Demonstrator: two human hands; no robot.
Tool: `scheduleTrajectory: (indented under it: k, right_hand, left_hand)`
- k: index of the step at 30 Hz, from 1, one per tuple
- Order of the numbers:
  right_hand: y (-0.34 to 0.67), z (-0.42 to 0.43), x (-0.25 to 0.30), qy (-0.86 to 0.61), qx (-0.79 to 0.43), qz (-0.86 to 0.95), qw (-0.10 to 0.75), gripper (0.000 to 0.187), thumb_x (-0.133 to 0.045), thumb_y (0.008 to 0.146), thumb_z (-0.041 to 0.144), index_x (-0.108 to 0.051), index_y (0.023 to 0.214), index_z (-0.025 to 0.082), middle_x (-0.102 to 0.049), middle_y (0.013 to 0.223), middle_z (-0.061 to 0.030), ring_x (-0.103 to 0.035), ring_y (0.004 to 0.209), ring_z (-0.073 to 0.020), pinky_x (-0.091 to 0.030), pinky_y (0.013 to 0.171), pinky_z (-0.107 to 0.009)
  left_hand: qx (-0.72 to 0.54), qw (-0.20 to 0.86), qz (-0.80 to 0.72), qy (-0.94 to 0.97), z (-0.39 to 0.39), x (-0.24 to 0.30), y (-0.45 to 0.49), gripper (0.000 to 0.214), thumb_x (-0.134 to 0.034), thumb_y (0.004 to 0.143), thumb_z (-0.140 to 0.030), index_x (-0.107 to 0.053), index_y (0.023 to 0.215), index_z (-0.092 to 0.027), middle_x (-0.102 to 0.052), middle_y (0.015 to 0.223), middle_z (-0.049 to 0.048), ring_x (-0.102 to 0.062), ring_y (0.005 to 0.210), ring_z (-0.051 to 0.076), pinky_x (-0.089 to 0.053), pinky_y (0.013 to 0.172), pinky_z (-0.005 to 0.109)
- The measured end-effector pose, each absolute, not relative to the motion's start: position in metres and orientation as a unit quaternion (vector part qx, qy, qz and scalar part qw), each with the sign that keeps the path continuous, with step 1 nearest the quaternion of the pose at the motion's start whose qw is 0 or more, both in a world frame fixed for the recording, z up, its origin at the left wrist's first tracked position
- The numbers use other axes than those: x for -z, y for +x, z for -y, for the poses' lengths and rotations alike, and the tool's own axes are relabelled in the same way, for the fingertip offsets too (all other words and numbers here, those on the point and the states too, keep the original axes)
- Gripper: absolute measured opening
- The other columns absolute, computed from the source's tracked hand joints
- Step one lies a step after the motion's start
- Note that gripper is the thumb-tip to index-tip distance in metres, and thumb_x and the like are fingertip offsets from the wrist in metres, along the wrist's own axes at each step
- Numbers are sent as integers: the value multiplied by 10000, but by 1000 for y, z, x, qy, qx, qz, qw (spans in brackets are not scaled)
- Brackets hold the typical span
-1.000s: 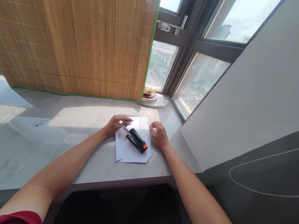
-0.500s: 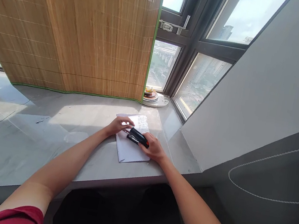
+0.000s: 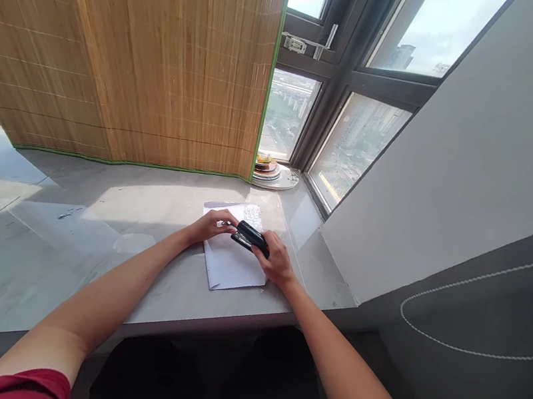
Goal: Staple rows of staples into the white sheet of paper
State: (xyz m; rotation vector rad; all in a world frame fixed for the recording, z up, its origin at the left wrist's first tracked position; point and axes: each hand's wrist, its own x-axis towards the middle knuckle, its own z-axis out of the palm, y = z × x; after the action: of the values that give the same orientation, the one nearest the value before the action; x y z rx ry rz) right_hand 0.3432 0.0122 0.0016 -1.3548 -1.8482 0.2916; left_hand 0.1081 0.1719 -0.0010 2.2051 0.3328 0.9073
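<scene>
A black stapler (image 3: 251,237) is held in my right hand (image 3: 276,260), its jaws spread apart and its nose pointing left. My left hand (image 3: 214,226) is at the stapler's nose with fingertips pinched together; whatever is between them is too small to make out. Beneath both hands lies a folded white sheet of paper (image 3: 235,271), with dark markings on its far right part.
The paper rests on a pale stone windowsill (image 3: 90,225). A stack of plates (image 3: 267,171) stands in the window corner. A bamboo blind (image 3: 132,57) hangs behind at left, and a beaded cord (image 3: 455,349) loops at right.
The stapler has tilted slightly and shifted a little up and to the right in my right hand. My left fingertips stay close to its nose. The paper lies as before.
</scene>
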Motion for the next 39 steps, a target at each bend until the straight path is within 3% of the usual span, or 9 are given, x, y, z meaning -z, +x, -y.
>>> scheduleTrajectory:
  k: [24,31,39]
  right_hand:
    - [350,-17,2,-538,-177,680,467,137,-652,938,371,-638,1006,253,-649,917,-29,-599,859,-234,-450,769,-349]
    - [351,-18,-1,-548,-208,651,482,163,-668,908,377,-650,989,238,-645,896,-17,-584,846,-219,-442,765,-336]
    - [356,-20,4,-569,-221,577,542,199,-675,884,359,-715,1035,236,-676,965,-34,-597,891,-232,-473,824,-366]
  left_hand:
    - [-339,337,-142,867,-165,-6,108,300,-774,920,-499,-841,951,-208,-810,890,96,-725,811,206,-563,732,335]
    - [-357,333,-119,864,-166,-5,108,256,-742,961,-416,-849,1074,-212,-819,911,92,-743,804,193,-588,729,311]
    - [-410,336,-147,835,-164,-16,102,192,-793,923,-379,-849,971,-202,-835,1024,104,-802,967,246,-641,914,379]
